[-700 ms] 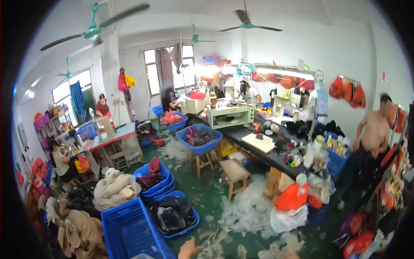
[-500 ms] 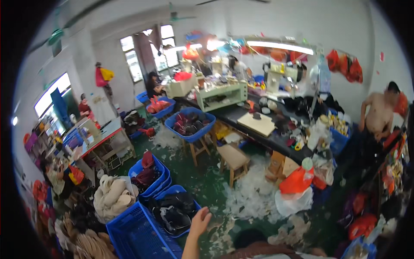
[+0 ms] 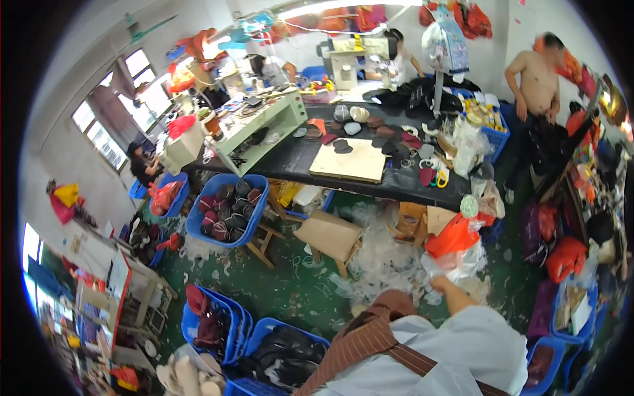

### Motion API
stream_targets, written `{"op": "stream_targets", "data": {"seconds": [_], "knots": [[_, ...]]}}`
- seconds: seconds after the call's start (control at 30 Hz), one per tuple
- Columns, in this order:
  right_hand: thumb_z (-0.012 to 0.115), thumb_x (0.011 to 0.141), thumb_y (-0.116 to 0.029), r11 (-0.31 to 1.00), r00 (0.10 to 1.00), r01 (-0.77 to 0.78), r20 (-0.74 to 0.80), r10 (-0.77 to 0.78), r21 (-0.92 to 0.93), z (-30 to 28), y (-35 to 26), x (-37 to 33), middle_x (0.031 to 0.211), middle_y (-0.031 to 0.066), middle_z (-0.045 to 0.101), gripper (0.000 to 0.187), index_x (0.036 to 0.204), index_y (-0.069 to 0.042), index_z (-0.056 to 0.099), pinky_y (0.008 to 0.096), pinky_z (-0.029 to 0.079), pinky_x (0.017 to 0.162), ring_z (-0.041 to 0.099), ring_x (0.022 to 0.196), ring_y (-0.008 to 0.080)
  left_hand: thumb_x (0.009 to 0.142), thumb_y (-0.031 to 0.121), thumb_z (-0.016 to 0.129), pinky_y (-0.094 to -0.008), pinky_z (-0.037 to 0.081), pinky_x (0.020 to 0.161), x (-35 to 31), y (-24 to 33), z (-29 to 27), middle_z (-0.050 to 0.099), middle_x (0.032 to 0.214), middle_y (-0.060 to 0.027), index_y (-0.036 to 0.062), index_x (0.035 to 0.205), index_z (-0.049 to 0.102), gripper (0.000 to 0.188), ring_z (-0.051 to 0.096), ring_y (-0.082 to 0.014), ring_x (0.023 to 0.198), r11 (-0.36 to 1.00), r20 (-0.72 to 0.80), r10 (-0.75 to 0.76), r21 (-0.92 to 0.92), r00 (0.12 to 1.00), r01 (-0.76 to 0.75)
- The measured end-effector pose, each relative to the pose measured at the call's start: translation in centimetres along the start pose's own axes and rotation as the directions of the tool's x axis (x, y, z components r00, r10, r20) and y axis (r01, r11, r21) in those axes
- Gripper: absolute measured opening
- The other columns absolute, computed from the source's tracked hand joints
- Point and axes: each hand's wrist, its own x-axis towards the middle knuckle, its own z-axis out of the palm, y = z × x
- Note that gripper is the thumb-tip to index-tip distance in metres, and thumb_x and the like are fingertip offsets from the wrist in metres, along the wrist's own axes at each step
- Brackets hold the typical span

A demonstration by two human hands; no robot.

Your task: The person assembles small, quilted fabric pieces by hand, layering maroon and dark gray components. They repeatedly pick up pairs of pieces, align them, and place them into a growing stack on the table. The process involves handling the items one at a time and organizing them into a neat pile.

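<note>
My right arm, in a pale grey sleeve, reaches out at the lower middle, beside my brown striped apron (image 3: 360, 353). At its end my right hand (image 3: 441, 285) looks small, and its fingers are not clear enough to tell whether they are open or closed. In the picture it lies just below a whitish plastic bag (image 3: 456, 264) on the floor, with a red bag (image 3: 452, 237) above that; I cannot tell whether it touches either. My left hand is out of view.
A stool (image 3: 329, 234) stands before the long black worktable (image 3: 413, 188). Blue baskets hold dark pieces (image 3: 284, 356) and maroon pieces (image 3: 210, 323). Another blue basket (image 3: 224, 241) sits on a wooden stand. Scraps (image 3: 383, 264) litter the green floor. A shirtless person (image 3: 538, 89) stands at right.
The view has turned right and tilted, so the worktable sits further left. My left hand, open near the dark basket before, has left the picture. My right arm and apron now show.
</note>
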Motion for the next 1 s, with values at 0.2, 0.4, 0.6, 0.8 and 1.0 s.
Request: {"op": "stream_targets", "data": {"seconds": [0.2,0.4,0.6,0.8,1.0], "knots": [[0.063,0.085,-0.032,0.843,0.844,0.533,-0.020,-0.536,-0.070,1.7,-30.9,6.0,0.092,0.0136,0.069,0.036,0.107,-0.005,0.065,0.0342,0.051,0.076,0.067,0.087,0.0226,0.092,0.035,0.053,-0.0273,0.038,0.051,16.8,25.0,-8.7,0.059,0.092,-0.0005,0.0123,0.110,0.055,0.029,0.056,-0.0137,0.069,0.889,-0.450,0.420,0.031,0.788,-0.457],[0.062,0.085,-0.030,0.864,0.853,0.502,-0.150,-0.500,-0.022,2.5,-37.8,11.1,0.091,0.0123,0.070,0.031,0.102,-0.004,0.067,0.0341,0.051,0.077,0.067,0.085,0.0217,0.091,0.035,0.054,-0.0274,0.038,0.050,24.6,32.6,-4.7,0.058,0.091,0.0002,0.0132,0.109,0.054,0.028,0.055,-0.0132,0.068,0.900,-0.557,0.367,0.012,0.745,-0.435],[0.061,0.084,-0.030,0.964,0.940,-0.265,-0.226,0.254,-0.020,12.1,-24.4,15.9,0.075,0.0095,0.067,0.024,0.086,-0.007,0.069,0.0386,0.049,0.057,0.065,0.069,0.0229,0.090,0.035,0.054,-0.0274,0.037,0.049,37.3,22.1,11.0,0.058,0.090,0.0009,0.0141,0.109,0.054,0.027,0.054,-0.0127,0.068,0.996,-0.017,0.015,0.091,1.000,-0.014],[0.063,0.083,-0.032,0.788,0.880,-0.446,0.050,0.471,0.425,22.6,-25.9,11.2,0.066,0.0065,0.063,0.025,0.079,-0.008,0.068,0.0324,0.046,0.048,0.060,0.057,0.0184,0.090,0.035,0.054,-0.0275,0.036,0.049,55.9,33.4,18.1,0.058,0.089,0.0015,0.0150,0.108,0.054,0.027,0.053,-0.0122,0.067,0.956,0.392,-0.115,0.293,0.913,-0.006],[0.064,0.078,-0.035,0.841,0.936,-0.274,-0.071,0.345,0.467,25.4,-33.1,9.9,0.072,0.0075,0.068,0.029,0.088,-0.009,0.072,0.0344,0.050,0.060,0.063,0.061,0.0189,0.090,0.034,0.056,-0.0267,0.038,0.053,61.0,40.4,27.9,0.059,0.088,0.0015,0.0160,0.112,0.054,0.028,0.053,-0.0123,0.070,0.988,0.438,0.085,0.082,0.895,-0.134]]}}
